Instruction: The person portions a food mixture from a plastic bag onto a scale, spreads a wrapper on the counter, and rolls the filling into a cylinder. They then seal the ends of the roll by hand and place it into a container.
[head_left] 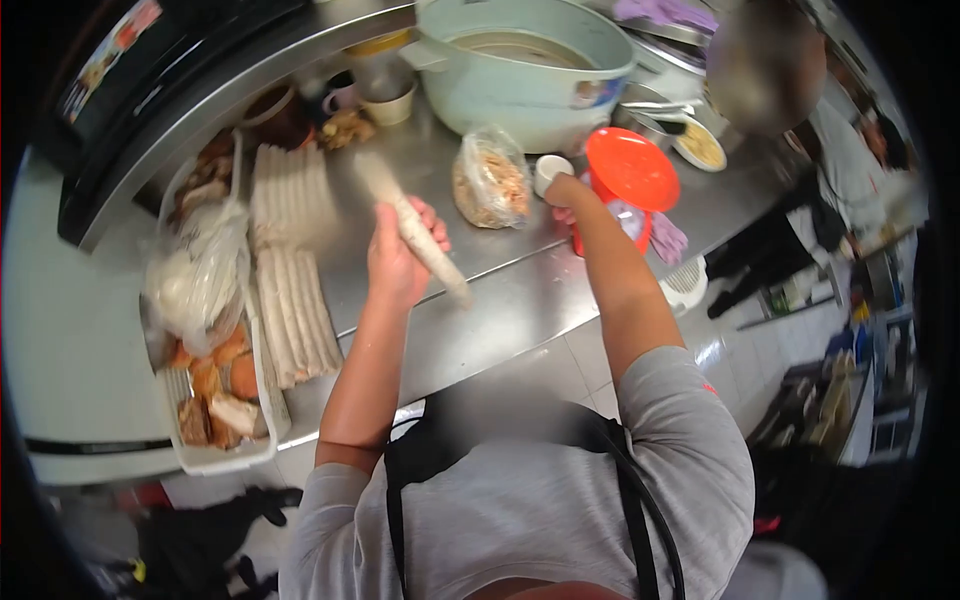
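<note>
Big pale pot [530,75] sits at the back of the steel counter [480,320], a clear bag of food [490,180] just in front of it. Over on the left, rows of pale rolls [290,260] lie beside a white tray [215,455] loaded with browned pieces and a plastic bag [195,275].

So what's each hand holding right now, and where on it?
Left hand grips a long pale roll around its middle. Right hand is at the red-lidded container; grip unclear.

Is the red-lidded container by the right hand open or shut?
Shut: the red lid sits flat on the container, with the right hand against its side.
</note>
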